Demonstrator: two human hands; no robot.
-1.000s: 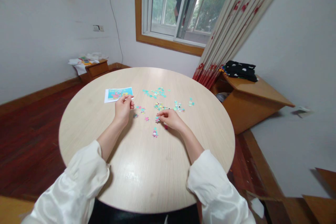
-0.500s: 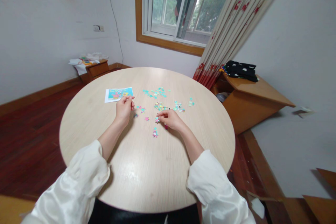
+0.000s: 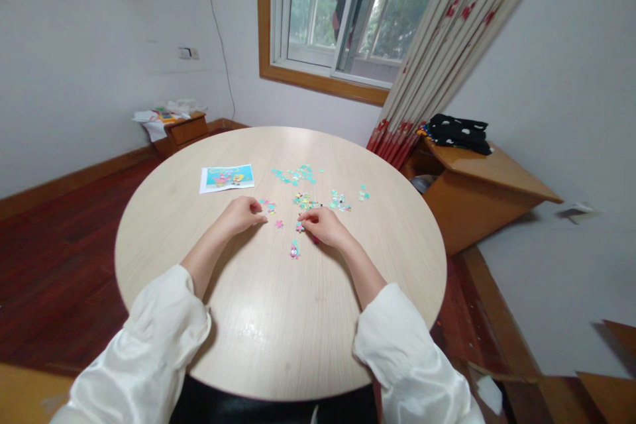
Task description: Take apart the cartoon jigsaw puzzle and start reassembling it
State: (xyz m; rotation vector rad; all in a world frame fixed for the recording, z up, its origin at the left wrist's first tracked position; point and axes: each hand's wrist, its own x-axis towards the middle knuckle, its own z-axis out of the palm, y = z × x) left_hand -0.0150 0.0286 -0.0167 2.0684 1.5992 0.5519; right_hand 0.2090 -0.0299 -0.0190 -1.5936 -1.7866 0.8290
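Note:
Both of my hands are low over the round table [image 3: 258,318], among small jigsaw pieces. My left hand [image 3: 242,215] is on the left, thumb and forefinger apart, beside a small group of pink and teal jigsaw pieces [image 3: 269,206]; no piece shows in it. My right hand [image 3: 322,225] pinches at a pink-and-blue jigsaw piece [image 3: 299,227], its fingertips touching it. Between the hands lies a single pink piece [image 3: 279,224]. Nearer to me is a joined bit of puzzle [image 3: 295,251] with a pink face and teal top. A pink piece is partly hidden under my right hand.
A printed cartoon picture [image 3: 227,177] lies at the back left of the table. Teal pieces [image 3: 294,175] spread at the back; yellowish pieces [image 3: 304,201], pale pieces [image 3: 340,200] and a small teal cluster [image 3: 364,193] lie to the right. A wooden cabinet [image 3: 477,199] stands beyond the right edge.
My left hand has come down and right, away from the picture's corner, toward the pink pieces, covering a small piece there. My right hand stays at the same piece.

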